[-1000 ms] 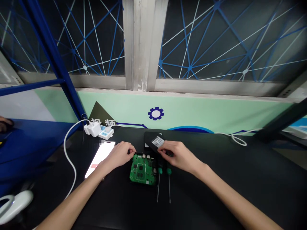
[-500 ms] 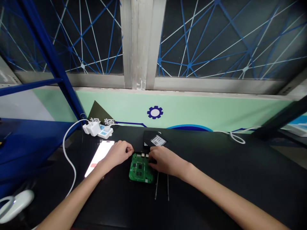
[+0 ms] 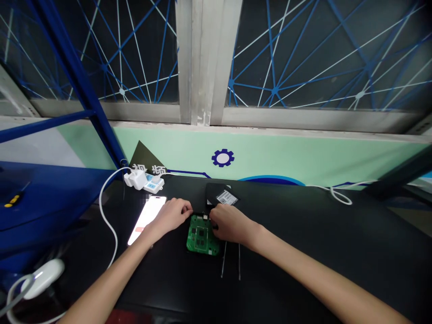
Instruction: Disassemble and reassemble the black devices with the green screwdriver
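Observation:
A green circuit board with dark chips and white connectors along its far edge lies flat on the black table. My left hand is closed in a pinch at the board's far left corner; whatever its fingertips hold is too small to make out. My right hand curls over the board's far right corner, its fingers closed and their tips partly hidden. Below my right hand, two thin light rods stretch toward me, their far ends covered. Behind the board sits a dark case with a white label.
A lit phone lies beneath my left wrist. Beyond it are a white power strip and a plugged-in charger with a looping cable. A white rounded device stands at lower left, and a yellow-handled tool lies on the blue surface.
The whole view has shifted, so things appear slightly farther right. My right hand has closed in a little over the board's far right corner. My left hand stays at the left corner.

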`<move>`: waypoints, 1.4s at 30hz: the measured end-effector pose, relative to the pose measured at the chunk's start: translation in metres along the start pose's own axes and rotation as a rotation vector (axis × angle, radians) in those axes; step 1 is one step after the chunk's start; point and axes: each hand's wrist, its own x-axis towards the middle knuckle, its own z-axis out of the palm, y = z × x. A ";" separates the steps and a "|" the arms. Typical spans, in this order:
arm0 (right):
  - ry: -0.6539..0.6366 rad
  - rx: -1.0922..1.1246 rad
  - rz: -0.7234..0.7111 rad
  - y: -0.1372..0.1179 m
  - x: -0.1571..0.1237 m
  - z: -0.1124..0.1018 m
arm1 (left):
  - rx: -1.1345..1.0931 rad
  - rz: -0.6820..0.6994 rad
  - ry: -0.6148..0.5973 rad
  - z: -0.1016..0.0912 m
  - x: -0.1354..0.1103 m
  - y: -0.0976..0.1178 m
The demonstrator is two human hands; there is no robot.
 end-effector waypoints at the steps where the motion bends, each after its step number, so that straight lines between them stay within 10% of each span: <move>1: -0.004 -0.013 0.004 -0.001 0.000 -0.001 | -0.001 -0.003 0.002 0.000 -0.001 0.001; 20: 0.014 0.029 -0.048 0.007 -0.006 0.003 | -0.137 0.007 -0.120 -0.001 0.001 -0.019; 31: 0.366 0.372 -0.328 0.034 -0.016 0.027 | -0.156 -0.005 -0.174 -0.004 0.000 -0.019; 42: 0.740 0.699 -0.195 0.041 -0.025 0.059 | -0.108 0.011 -0.140 -0.002 0.001 -0.016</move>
